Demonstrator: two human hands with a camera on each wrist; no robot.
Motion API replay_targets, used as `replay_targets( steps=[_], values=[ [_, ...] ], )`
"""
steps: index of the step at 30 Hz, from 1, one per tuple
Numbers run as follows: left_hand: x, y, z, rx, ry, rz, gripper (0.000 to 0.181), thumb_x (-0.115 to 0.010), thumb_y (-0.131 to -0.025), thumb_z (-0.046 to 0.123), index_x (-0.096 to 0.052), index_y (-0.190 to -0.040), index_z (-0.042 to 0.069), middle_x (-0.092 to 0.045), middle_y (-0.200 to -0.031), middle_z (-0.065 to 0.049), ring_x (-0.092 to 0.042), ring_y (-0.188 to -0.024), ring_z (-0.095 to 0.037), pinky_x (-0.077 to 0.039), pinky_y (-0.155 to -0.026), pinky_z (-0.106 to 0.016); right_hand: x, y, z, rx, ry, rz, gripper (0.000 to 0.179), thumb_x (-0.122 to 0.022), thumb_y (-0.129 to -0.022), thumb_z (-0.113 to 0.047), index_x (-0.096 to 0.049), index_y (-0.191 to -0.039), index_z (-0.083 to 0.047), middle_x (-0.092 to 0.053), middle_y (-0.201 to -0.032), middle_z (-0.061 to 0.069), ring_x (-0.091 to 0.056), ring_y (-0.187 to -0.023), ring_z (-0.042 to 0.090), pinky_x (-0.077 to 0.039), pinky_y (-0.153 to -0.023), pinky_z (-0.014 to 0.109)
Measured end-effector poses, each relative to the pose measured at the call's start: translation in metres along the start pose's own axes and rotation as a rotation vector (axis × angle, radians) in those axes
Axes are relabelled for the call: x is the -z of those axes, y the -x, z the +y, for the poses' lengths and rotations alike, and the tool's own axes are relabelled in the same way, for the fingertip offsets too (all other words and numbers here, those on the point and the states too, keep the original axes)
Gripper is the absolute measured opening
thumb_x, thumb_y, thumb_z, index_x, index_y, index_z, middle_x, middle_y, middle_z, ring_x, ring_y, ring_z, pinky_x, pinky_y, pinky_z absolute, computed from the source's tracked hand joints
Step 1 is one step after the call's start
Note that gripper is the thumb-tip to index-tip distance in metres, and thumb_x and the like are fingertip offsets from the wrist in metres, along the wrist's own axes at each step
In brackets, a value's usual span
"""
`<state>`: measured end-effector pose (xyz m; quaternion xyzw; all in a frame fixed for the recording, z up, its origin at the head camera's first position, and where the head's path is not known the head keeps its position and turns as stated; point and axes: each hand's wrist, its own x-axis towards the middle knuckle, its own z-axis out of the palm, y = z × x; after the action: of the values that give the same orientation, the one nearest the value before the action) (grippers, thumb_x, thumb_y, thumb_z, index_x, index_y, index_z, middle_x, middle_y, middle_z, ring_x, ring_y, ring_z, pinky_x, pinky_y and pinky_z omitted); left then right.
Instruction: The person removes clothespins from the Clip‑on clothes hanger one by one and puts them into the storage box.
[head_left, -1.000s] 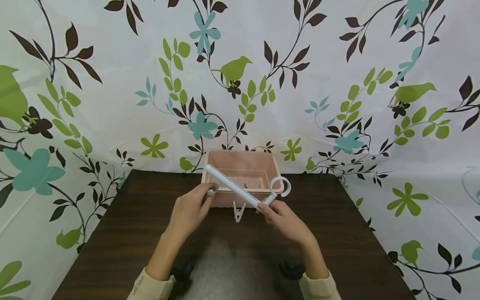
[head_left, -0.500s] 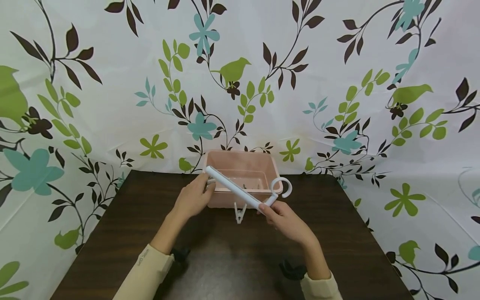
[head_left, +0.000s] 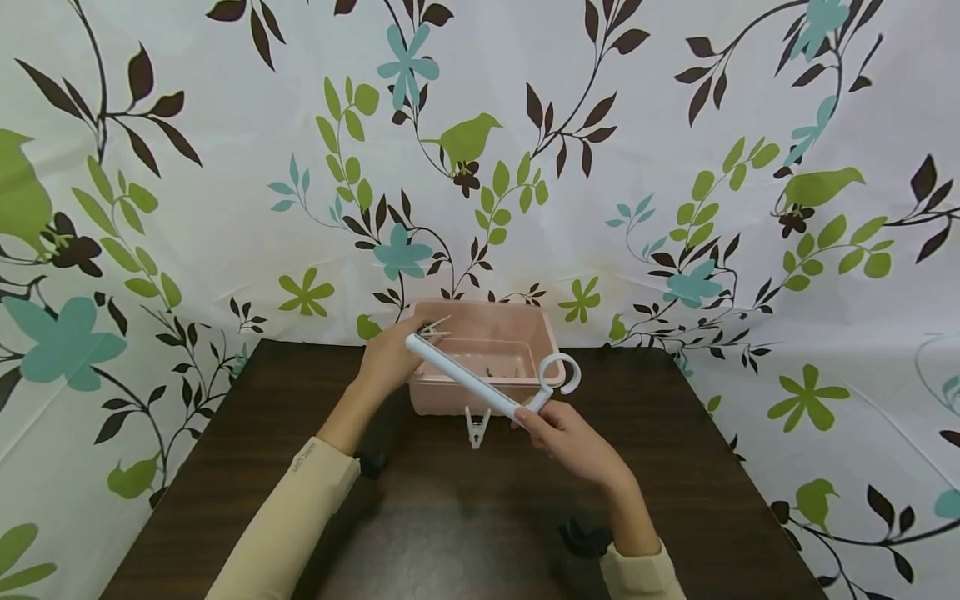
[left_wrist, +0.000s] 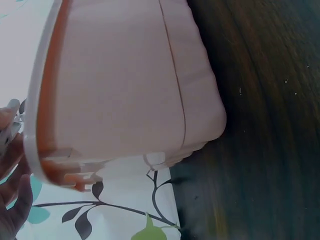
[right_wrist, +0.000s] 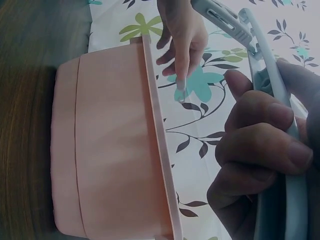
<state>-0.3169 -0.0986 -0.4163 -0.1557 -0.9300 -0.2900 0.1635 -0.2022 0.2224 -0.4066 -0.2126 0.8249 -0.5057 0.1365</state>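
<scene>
My right hand (head_left: 573,442) grips a pale blue-white folded clothes hanger (head_left: 465,377), its curved hook pointing right. In the right wrist view my fingers curl round the hanger's arm (right_wrist: 294,200). My left hand (head_left: 390,358) is over the left side of the pink plastic bin (head_left: 450,401), pinching a pale clothespin (head_left: 432,331) whose ends stick out past the fingers. The left wrist view catches only part of that hand (left_wrist: 12,200), beyond the bin's rim. Another white clothespin (head_left: 476,428) appears in front of the bin; what it rests on I cannot tell.
The bin stands at the back of a dark wood table (head_left: 450,517). Small items (head_left: 489,372) inside it are hard to make out. A patterned white curtain (head_left: 480,208) with leaves and birds hangs behind and to the sides.
My left hand has moved up and forward from the bin's front left to above its left side, bringing the clothespin into clearer view. My right hand and the hanger have stayed nearly still.
</scene>
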Motion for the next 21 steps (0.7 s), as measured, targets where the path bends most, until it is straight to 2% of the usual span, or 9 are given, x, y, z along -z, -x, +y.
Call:
replay_targets(
  steps=[2,7,11,17,21],
  values=[
    [-0.003,-0.005,0.001,-0.003,-0.002,0.000,0.044,-0.066,-0.107,0.049,-0.069,-0.137,0.018,-0.077,-0.120,-0.008,-0.075,-0.100,-0.031,-0.060,-0.074,-0.052,0.000,0.001,0.000,0.006,-0.003,0.000,0.034,-0.051,-0.116,-0.038,-0.073,-0.114,-0.012,-0.044,-0.069,-0.003,-0.036,-0.056,0.008,-0.035,-0.051,0.023],
    [-0.006,-0.018,0.004,-0.034,0.013,0.010,0.043,-0.068,-0.107,0.040,-0.068,-0.144,0.018,-0.076,-0.123,-0.008,-0.073,-0.097,-0.029,-0.059,-0.074,-0.050,0.000,0.002,-0.001,0.025,-0.007,-0.007,0.033,-0.051,-0.116,-0.036,-0.073,-0.114,-0.012,-0.044,-0.070,-0.003,-0.035,-0.056,0.008,-0.034,-0.050,0.025],
    [-0.004,-0.024,0.009,-0.044,0.020,-0.027,0.044,-0.068,-0.107,0.037,-0.065,-0.149,0.023,-0.076,-0.127,-0.008,-0.074,-0.096,-0.029,-0.058,-0.073,-0.049,0.000,0.003,-0.001,0.024,-0.007,-0.003,0.032,-0.051,-0.116,-0.036,-0.073,-0.114,-0.012,-0.044,-0.069,-0.003,-0.035,-0.056,0.008,-0.034,-0.050,0.025],
    [-0.004,-0.029,0.014,-0.006,-0.015,-0.075,0.039,-0.069,-0.107,0.038,-0.069,-0.141,0.019,-0.078,-0.114,-0.008,-0.074,-0.089,-0.029,-0.058,-0.070,-0.049,0.000,0.002,-0.001,0.017,-0.008,-0.011,0.033,-0.052,-0.115,-0.037,-0.073,-0.114,-0.012,-0.043,-0.069,-0.003,-0.035,-0.056,0.008,-0.033,-0.050,0.024],
    [-0.006,-0.031,0.015,0.017,-0.041,-0.092,0.039,-0.068,-0.107,0.037,-0.068,-0.140,0.017,-0.078,-0.115,-0.009,-0.074,-0.088,-0.030,-0.058,-0.069,-0.048,0.000,0.002,0.000,0.014,-0.007,-0.008,0.033,-0.052,-0.115,-0.037,-0.074,-0.114,-0.012,-0.043,-0.068,-0.004,-0.034,-0.056,0.008,-0.033,-0.050,0.024]
  ],
)
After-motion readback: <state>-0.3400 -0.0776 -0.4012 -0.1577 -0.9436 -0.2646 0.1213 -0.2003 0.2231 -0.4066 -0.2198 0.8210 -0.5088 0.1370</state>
